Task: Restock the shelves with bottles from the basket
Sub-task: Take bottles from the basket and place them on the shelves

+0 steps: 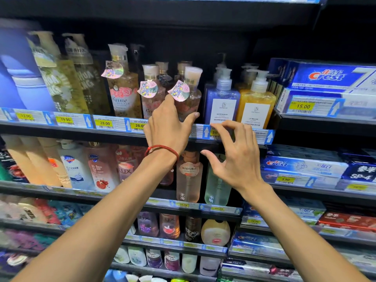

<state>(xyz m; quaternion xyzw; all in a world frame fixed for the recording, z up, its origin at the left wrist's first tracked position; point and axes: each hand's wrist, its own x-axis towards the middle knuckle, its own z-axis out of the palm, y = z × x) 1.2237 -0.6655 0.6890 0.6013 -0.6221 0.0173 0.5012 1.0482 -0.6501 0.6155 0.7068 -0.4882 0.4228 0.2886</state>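
the step in hand looks like the seating of one bottle on the upper shelf [114, 130]. the pink bottle [191, 98] stands upright at the front edge, between another pink one on its left and the blue bottle [222, 102] on its right, a little apart from the latter. the left hand [168, 123] is on it: the forefinger points up and touches it just under the hanging tag [179, 90], the thumb is stretched out to the right across its lower front, so the hand is spread, not pinching. whether the other fingers touch the bottle cannot be told, since the back of the hand hides them. the right hand [236, 157] hangs just before the shelf rail, below the blue bottle, fingers bent and apart, holding nothing.

the basket is not in view. by the look of it the bottle is as good as placed; the next move likely calls for a light nudge to square it with its row, label to the front, then both hands go down to the basket for another bottle.
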